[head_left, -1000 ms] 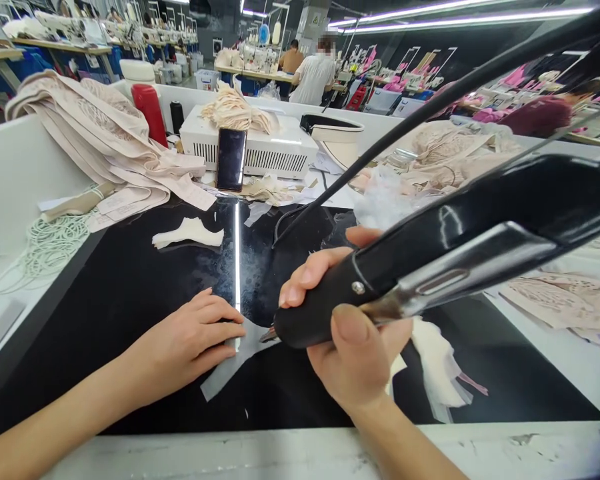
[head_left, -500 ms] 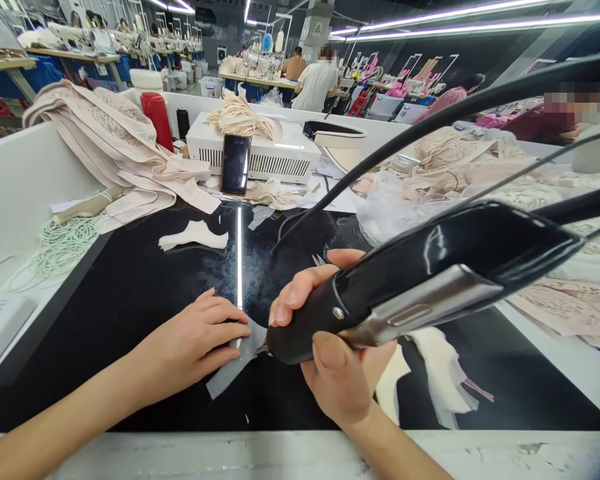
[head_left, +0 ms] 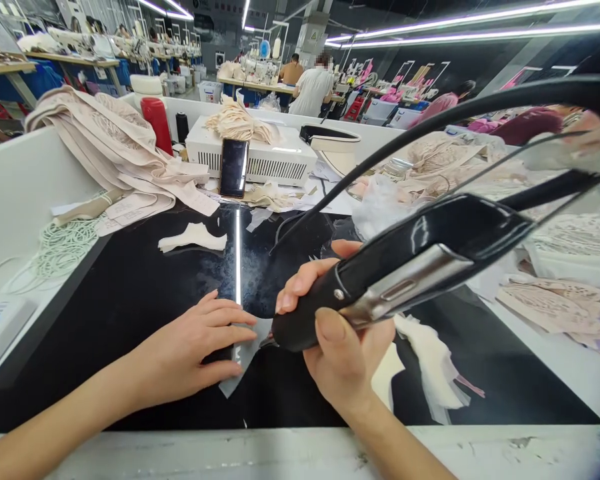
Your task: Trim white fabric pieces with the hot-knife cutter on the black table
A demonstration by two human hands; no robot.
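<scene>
My left hand (head_left: 200, 343) lies with its fingers stretched out over a thin grey translucent strip (head_left: 254, 343), pressing it to the black board. My right hand (head_left: 343, 360) is wrapped round a black corded hand tool (head_left: 375, 277) with a metal lever along its side, the thumb below the lever. The tool's small tip meets the right edge of the strip, just beyond my left fingertips. Cream fabric pieces (head_left: 433, 370) with sheer edges lie right of my right wrist. Another cream scrap (head_left: 194, 237) rests farther back on the left.
A glossy black board (head_left: 130, 287) covers the white table. Behind it stand a phone (head_left: 234, 167), a vented white box (head_left: 295, 160) and a red thread cone (head_left: 156, 125). Beige fabric is heaped on both sides. A thick black cable (head_left: 380, 150) arches across the right. People sit at machines beyond.
The tool and my right hand have shifted slightly, its rear end swinging left. My left hand has slid a little to the right along with the grey strip.
</scene>
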